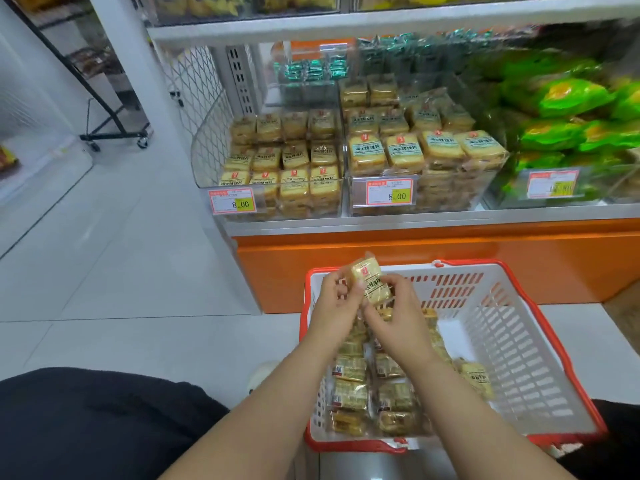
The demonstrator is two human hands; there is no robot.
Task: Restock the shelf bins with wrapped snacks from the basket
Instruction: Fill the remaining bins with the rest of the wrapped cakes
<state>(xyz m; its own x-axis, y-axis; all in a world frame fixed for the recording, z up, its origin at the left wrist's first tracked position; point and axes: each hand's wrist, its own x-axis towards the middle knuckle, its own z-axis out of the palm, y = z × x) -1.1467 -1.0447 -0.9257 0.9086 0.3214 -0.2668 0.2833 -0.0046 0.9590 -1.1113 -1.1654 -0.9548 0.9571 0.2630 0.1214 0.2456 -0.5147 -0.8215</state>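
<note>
Both forearms reach over the basket (519,341), left hand (332,306) and right hand (398,313) pinching one wrapped snack (369,278) above it; I'd square it label-up before slotting it into the left bin (277,168).

Black wheeled rack (104,109) stands on white floor (114,258).

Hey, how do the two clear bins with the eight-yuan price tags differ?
The left clear plastic bin holds yellow-labelled wrapped snacks, sitting lower than its rim. The middle clear plastic bin holds green-labelled wrapped snacks, piled up to its rim. Both carry a red-framed 8.00 price tag and stand side by side on the same shelf.
</note>
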